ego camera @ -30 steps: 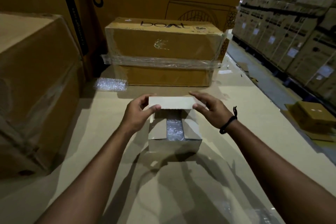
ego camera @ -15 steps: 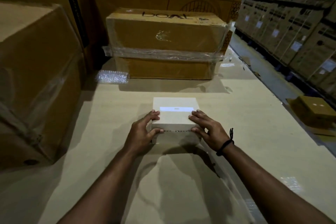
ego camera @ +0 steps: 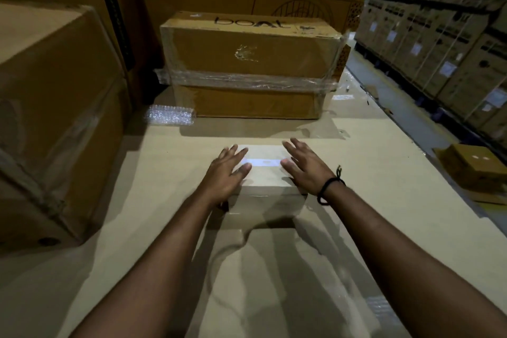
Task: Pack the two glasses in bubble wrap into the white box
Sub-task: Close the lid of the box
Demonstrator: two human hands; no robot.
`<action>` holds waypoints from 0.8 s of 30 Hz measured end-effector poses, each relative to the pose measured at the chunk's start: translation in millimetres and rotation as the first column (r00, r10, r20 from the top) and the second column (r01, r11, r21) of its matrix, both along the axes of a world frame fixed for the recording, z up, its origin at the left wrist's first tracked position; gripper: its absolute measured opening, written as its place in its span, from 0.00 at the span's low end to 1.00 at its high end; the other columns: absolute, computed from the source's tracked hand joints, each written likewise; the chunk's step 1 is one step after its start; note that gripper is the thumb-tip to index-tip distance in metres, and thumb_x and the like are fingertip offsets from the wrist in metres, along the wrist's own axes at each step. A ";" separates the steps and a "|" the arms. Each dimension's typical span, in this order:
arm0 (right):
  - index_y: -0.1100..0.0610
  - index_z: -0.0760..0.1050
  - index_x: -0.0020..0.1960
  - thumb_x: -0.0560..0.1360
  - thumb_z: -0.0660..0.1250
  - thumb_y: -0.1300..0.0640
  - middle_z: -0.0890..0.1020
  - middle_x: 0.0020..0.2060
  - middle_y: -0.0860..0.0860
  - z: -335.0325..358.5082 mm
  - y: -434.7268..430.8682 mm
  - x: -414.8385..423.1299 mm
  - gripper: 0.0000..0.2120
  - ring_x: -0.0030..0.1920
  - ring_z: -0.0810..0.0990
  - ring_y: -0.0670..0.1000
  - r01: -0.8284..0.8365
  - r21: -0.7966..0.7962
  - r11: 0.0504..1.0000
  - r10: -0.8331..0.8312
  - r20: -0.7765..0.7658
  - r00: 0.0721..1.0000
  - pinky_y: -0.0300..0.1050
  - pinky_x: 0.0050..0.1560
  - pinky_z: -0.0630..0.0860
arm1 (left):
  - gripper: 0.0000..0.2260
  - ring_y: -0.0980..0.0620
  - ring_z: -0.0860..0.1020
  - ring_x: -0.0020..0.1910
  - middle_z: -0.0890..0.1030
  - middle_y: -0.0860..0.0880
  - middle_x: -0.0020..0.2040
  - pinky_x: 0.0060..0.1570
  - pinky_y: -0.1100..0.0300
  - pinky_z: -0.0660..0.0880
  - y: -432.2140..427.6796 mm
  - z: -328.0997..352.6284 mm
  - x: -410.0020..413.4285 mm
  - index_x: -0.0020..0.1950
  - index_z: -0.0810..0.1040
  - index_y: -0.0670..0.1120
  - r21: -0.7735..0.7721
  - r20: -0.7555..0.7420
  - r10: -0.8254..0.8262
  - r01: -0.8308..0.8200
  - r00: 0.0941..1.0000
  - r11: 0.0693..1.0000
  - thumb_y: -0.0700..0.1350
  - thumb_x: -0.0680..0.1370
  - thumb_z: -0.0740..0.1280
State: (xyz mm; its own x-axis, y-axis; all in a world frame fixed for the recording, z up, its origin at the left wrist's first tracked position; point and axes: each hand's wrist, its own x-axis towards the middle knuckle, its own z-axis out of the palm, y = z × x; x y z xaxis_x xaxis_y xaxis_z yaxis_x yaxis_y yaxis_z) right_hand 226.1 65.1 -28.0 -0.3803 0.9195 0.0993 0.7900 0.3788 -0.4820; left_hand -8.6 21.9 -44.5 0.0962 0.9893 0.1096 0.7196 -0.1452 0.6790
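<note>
The small white box (ego camera: 264, 173) sits closed on the cardboard work surface (ego camera: 370, 178) in the middle of the view. My left hand (ego camera: 225, 173) lies flat on the left part of its lid, fingers straight and spread. My right hand (ego camera: 304, 164) lies flat on the right part of the lid, fingers straight. A bright strip of light crosses the lid between my thumbs. The box's contents are hidden under the lid. A roll of bubble wrap (ego camera: 170, 115) lies on the surface at the back left, beside the brown carton.
A brown taped carton (ego camera: 247, 63) stands just behind the white box. A large carton (ego camera: 55, 118) rises at the left. Stacked cartons (ego camera: 444, 35) line the aisle at right, and a small brown box (ego camera: 474, 167) sits on the floor there.
The lid flap went from raised, with bubble wrap visible inside, to folded down and closed. My hands moved from pinching the flap to lying flat on the lid.
</note>
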 end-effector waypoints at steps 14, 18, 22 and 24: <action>0.48 0.60 0.75 0.75 0.39 0.37 0.59 0.76 0.52 -21.2 -25.9 -14.0 0.33 0.76 0.56 0.56 -0.007 0.164 0.986 -0.047 0.321 0.946 0.53 0.71 0.59 | 0.28 0.49 0.54 0.78 0.58 0.48 0.79 0.74 0.50 0.55 -13.2 -20.9 -2.9 0.76 0.65 0.51 0.162 -0.254 0.023 0.019 0.967 0.987 0.61 0.80 0.47; 0.53 0.70 0.70 0.78 0.47 0.40 0.71 0.70 0.56 -52.1 -52.8 -11.2 0.29 0.70 0.68 0.62 -0.040 0.175 0.984 -0.017 0.313 0.950 0.58 0.64 0.70 | 0.29 0.48 0.56 0.78 0.60 0.49 0.78 0.74 0.49 0.58 -37.3 -49.9 0.0 0.75 0.68 0.49 0.203 -0.208 0.004 0.039 0.978 0.978 0.61 0.79 0.47; 0.56 0.68 0.71 0.81 0.44 0.38 0.70 0.70 0.60 -63.0 -48.2 -8.9 0.30 0.70 0.67 0.63 -0.050 0.187 0.981 0.001 0.253 0.967 0.60 0.65 0.69 | 0.30 0.53 0.55 0.78 0.54 0.51 0.80 0.73 0.54 0.61 -41.4 -51.8 4.9 0.76 0.66 0.50 0.213 -0.108 0.033 -0.010 0.994 0.977 0.63 0.78 0.49; 0.53 0.65 0.72 0.78 0.54 0.38 0.66 0.72 0.61 -63.8 -50.7 -2.5 0.29 0.70 0.66 0.65 -0.049 0.230 0.972 0.000 0.212 0.977 0.61 0.66 0.69 | 0.31 0.58 0.59 0.74 0.52 0.50 0.80 0.65 0.59 0.67 -48.4 -54.0 4.4 0.76 0.65 0.54 0.207 -0.058 0.099 -0.085 0.993 0.975 0.66 0.76 0.54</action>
